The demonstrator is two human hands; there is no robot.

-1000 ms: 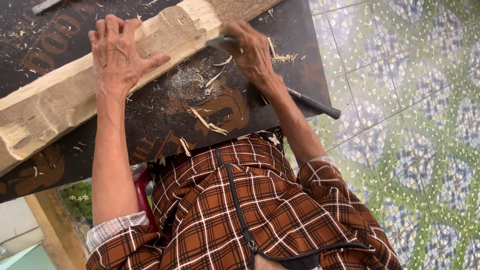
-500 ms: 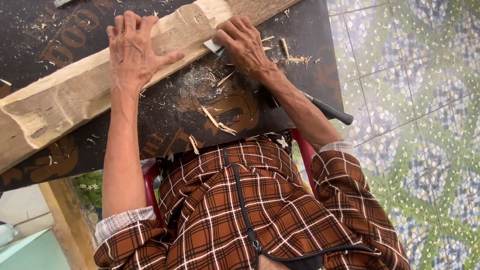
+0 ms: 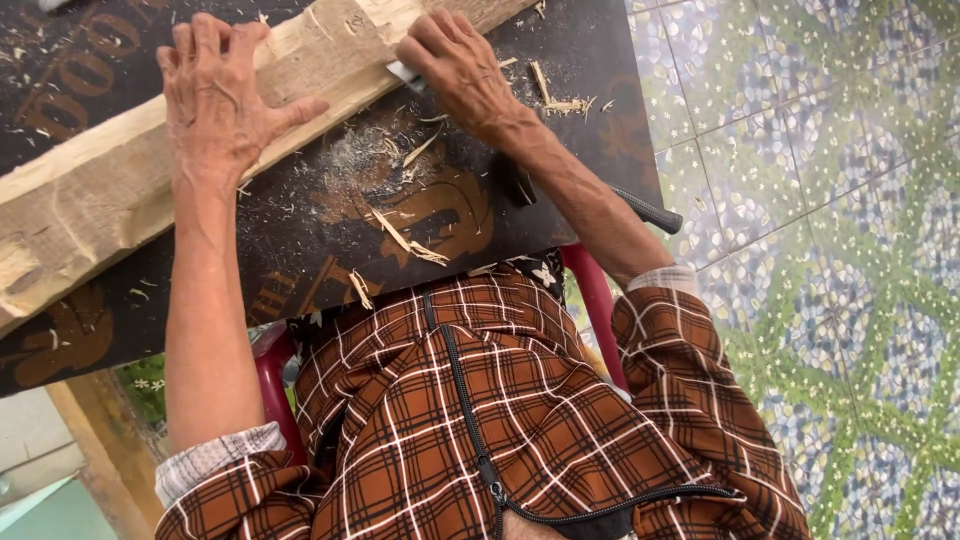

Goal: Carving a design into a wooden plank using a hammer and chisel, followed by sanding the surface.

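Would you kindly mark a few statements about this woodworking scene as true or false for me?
1. The left hand lies flat on the wooden beam. True.
2. The right hand is empty. False: it grips a small metal blade tool against the beam's edge.
3. Wood shavings lie on the dark board. True.
4. The floor is bare concrete. False: it is patterned tile.
5. The person wears a plain white shirt. False: it is a brown plaid garment.
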